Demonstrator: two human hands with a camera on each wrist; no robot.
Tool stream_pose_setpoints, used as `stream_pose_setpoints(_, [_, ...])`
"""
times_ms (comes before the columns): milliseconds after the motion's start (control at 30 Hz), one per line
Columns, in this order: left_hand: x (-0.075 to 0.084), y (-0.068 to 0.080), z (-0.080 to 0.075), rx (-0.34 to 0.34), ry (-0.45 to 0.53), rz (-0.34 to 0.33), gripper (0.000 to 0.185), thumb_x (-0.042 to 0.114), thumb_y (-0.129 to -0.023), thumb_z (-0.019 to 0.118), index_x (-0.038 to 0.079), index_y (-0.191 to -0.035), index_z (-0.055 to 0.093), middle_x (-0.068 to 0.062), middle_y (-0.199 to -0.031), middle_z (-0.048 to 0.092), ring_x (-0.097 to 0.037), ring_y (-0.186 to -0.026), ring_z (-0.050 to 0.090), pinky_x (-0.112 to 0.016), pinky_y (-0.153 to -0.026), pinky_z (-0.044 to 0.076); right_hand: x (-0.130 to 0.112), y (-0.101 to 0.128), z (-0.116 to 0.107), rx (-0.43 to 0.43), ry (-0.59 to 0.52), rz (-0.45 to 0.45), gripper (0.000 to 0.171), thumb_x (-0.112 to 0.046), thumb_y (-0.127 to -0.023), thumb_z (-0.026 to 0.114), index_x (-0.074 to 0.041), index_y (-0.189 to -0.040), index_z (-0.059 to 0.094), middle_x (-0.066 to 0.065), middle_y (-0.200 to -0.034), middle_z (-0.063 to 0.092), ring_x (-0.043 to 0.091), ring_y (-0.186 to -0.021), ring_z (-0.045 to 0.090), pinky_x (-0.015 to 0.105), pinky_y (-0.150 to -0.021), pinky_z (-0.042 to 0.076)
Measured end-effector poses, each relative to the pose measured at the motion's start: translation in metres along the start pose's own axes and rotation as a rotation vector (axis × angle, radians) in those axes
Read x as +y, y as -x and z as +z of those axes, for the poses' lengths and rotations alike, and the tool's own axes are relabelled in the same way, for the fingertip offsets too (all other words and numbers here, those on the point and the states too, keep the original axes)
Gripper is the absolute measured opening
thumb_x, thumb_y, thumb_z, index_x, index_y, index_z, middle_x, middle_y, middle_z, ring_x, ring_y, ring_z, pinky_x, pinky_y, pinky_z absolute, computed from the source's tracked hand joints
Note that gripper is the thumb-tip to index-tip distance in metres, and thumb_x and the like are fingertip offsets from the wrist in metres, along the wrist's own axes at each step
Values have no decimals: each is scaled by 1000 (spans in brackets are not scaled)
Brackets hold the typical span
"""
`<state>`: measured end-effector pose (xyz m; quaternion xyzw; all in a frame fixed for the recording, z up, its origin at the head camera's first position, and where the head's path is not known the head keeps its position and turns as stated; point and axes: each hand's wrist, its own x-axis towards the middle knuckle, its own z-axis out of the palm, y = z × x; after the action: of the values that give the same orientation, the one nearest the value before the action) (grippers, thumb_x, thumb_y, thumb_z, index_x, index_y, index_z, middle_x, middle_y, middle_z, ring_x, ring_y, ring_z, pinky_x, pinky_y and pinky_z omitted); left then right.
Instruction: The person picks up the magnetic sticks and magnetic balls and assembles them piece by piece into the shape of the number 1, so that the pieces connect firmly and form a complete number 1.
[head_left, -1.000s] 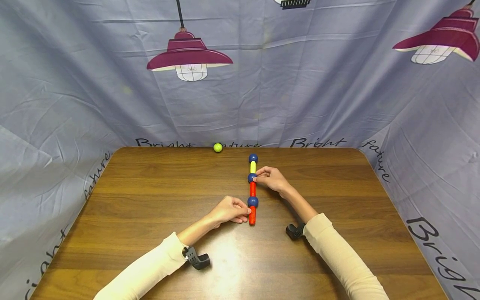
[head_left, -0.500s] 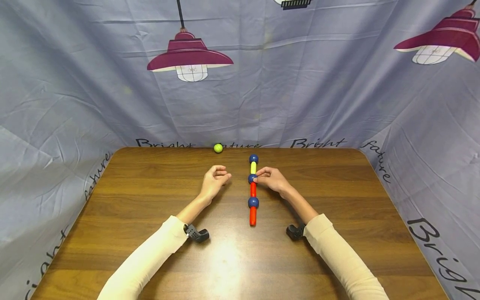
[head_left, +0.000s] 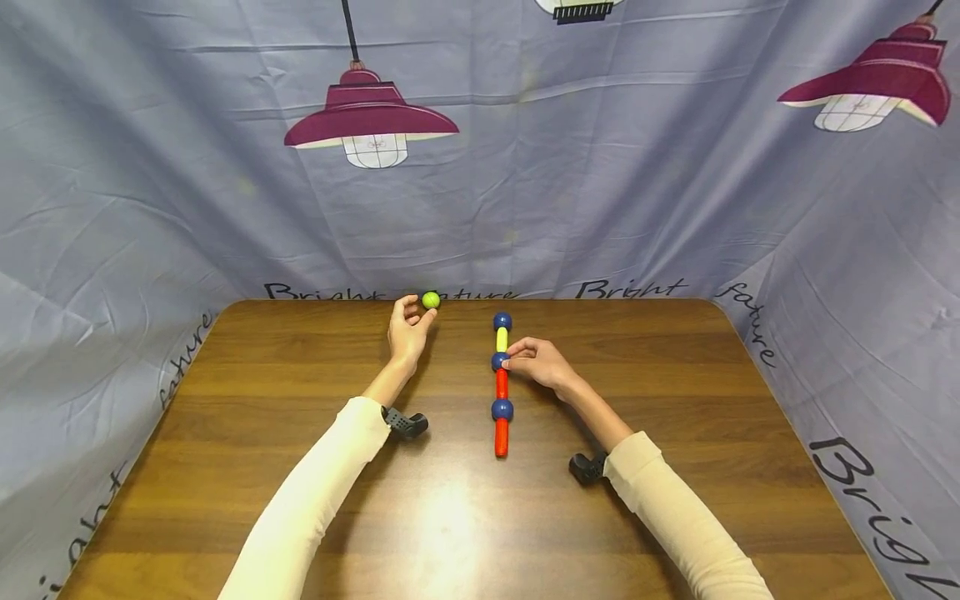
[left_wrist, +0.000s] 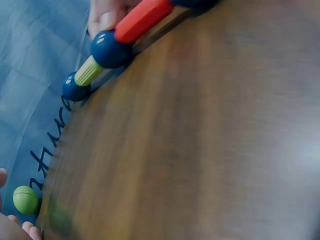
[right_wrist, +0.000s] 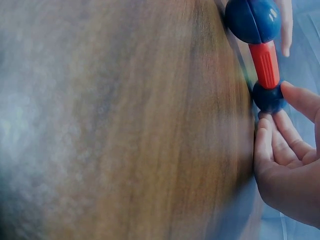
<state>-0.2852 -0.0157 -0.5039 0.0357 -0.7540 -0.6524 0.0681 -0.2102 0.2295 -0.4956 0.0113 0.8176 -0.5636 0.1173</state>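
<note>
A straight line of magnetic-style rods and balls lies on the table: a far blue ball, a yellow-green rod, a middle blue ball, a red rod, a near blue ball and another red rod. My right hand pinches the middle blue ball from the right; the right wrist view shows thumb and fingertips around that held ball. At the far edge, my left hand reaches around a green ball, fingers spread. In the left wrist view a gap shows beside the green ball.
The wooden table ends at a hanging grey-blue curtain printed with lamps and lettering. The green ball sits right where table and curtain meet. Black wrist cameras stick out from both sleeves.
My left hand has let go of the near red rod and moved away and leftward to the green ball. My right hand has kept its hold on the middle blue ball.
</note>
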Motion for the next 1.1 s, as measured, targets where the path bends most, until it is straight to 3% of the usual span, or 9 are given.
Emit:
stream_pose_setpoints(200, [2, -12, 7, 23, -50, -28, 45, 20, -84, 68, 10, -124, 50, -9, -122, 47, -26, -109, 44, -36, -89, 41, 0, 1, 1, -7, -11, -6, 28, -15, -79, 72, -3, -101, 61, 6, -94, 66, 19, -89, 60, 29, -77, 48])
stream_pose_setpoints(633, [6, -28, 21, 74, -152, -14, 39, 14, -81, 70, 8, -117, 55, -12, -112, 49, -25, -100, 47, -34, -85, 43, 0, -1, 0, -10, -12, -3, 27, -15, -79, 72, -4, -101, 61, 6, -94, 66, 18, -90, 60, 29, -78, 48])
stream_pose_setpoints(1100, [11, -30, 25, 66, -252, -39, 37, 13, -84, 68, 9, -118, 54, -11, -111, 51, -27, -99, 47, -38, -85, 42, 1, -2, -2, -12, -19, 15, 28, -15, -79, 72, -4, -101, 61, 7, -94, 66, 19, -89, 60, 29, -76, 49])
